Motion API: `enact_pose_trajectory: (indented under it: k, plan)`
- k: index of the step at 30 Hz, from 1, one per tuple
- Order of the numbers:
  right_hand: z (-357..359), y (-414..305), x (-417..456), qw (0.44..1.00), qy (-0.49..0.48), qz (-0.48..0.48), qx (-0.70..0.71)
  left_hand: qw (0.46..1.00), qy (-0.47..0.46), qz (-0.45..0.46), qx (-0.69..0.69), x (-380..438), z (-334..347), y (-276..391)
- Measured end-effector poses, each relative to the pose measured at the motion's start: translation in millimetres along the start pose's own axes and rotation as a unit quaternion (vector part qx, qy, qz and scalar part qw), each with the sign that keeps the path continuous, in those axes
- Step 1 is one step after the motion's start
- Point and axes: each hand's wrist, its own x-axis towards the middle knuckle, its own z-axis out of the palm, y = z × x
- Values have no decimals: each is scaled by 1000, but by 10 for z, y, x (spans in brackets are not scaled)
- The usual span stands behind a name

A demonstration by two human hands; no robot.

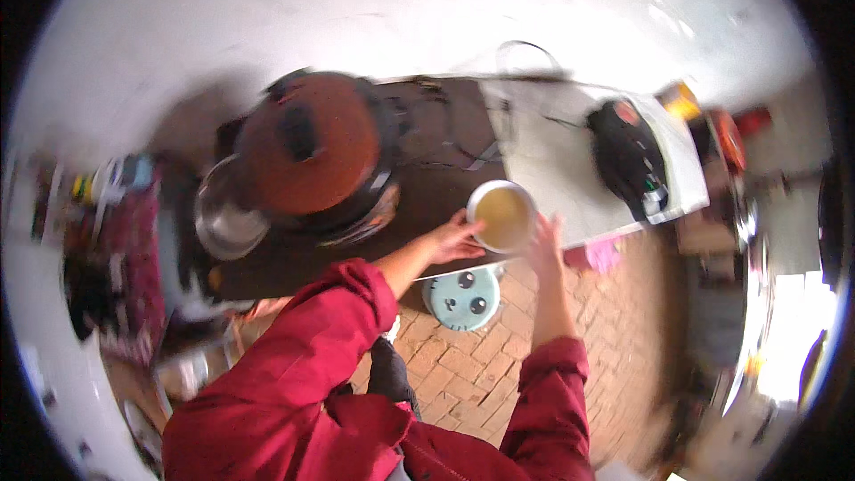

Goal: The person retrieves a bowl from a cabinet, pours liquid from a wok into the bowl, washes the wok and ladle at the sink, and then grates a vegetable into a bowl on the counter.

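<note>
A white bowl (pixel 473 199) holds a cloudy yellowish liquid (pixel 502 219) and appears level, over the front edge of the table. My left hand (pixel 455 240) grips it from the left, with the thumb at the rim and the other fingers lower on its side. On the opposite side, my right hand (pixel 548 244) is against the bowl, its fingers blurred by motion. Whether the bowl's base touches the tabletop is hidden from this angle.
A large pot or electric pan with a reddish-brown lid (pixel 334 160) stands left on the dark table (pixel 447 120), beside a metal bowl (pixel 227 234). A black appliance (pixel 624 153) sits right on a pale surface (pixel 541 147). Below is a light-blue round stool (pixel 464 300) on brick paving (pixel 467 367).
</note>
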Motion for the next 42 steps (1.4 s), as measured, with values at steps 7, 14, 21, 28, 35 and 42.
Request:
enact_pose_trajectory:
  k: [7, 14, 21, 28, 35, 42]
  plan:
    - [-1490, 1593, -676, 993, 23, 2, 114, 996, -33, -56, 68, -1632, -674, -931]
    - [-106, 3461, -1458, 877, -77, 380, -282, 943, 324, 23, 73, -4349, -1927, -1772]
    - [2272, 4076, -1290, 774, -243, 305, -500, 842, 475, 221, -131, -6734, -2339, -2711]
    - [3975, 5205, -1319, 783, -292, 245, -492, 717, 537, 385, -221, -7934, -2645, -4150]
    - [5037, 6026, -2562, 481, -572, 213, -630, 611, 599, 332, -398, -8550, -2333, -4352]
    - [6320, 6342, -4160, 179, -710, -37, -680, 528, 612, 374, -456, -8651, -2511, -4499]
